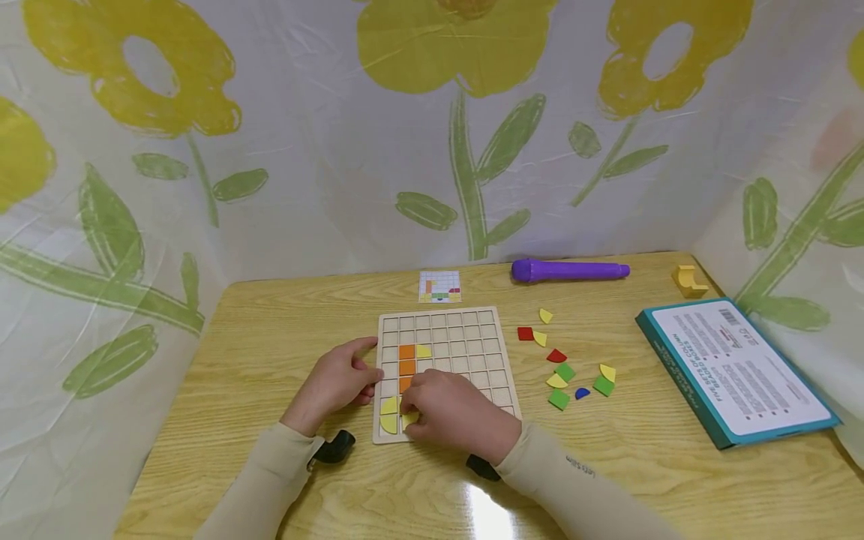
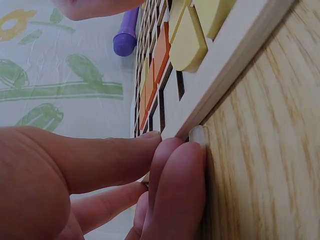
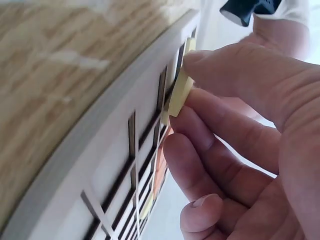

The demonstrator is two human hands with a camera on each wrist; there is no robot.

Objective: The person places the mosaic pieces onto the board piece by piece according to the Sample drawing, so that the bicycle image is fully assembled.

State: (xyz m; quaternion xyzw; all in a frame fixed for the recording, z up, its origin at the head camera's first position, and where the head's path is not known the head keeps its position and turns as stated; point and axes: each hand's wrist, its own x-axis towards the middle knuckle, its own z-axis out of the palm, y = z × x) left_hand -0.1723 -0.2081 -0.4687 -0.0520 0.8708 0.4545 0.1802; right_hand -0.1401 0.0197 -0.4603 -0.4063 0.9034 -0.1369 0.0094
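Note:
A wooden grid board (image 1: 466, 330) lies on the table, and my left hand (image 1: 340, 376) pinches its left edge. In the left wrist view the thumb (image 2: 117, 160) rests over the rim, with fingertips along the side. My right hand (image 1: 452, 409) is over the lower-left cells, pinching a yellow quarter-circle piece (image 3: 181, 87) between thumb and fingers. Orange squares (image 1: 406, 352) stand in a column on the board, partly covered by the right hand. One yellow quarter-circle (image 1: 423, 351) sits beside the top one. Two more yellow pieces (image 1: 388, 424) fill cells at the lower left corner.
Right of the board lie loose pieces: a red square (image 1: 525, 334), green squares (image 1: 559, 399), a blue half-circle (image 1: 583, 393) and several yellow quarter-circles. A pattern card (image 1: 440, 287) and purple microphone (image 1: 570, 271) lie behind. A teal-edged box (image 1: 736, 367) and yellow block (image 1: 689, 282) are far right.

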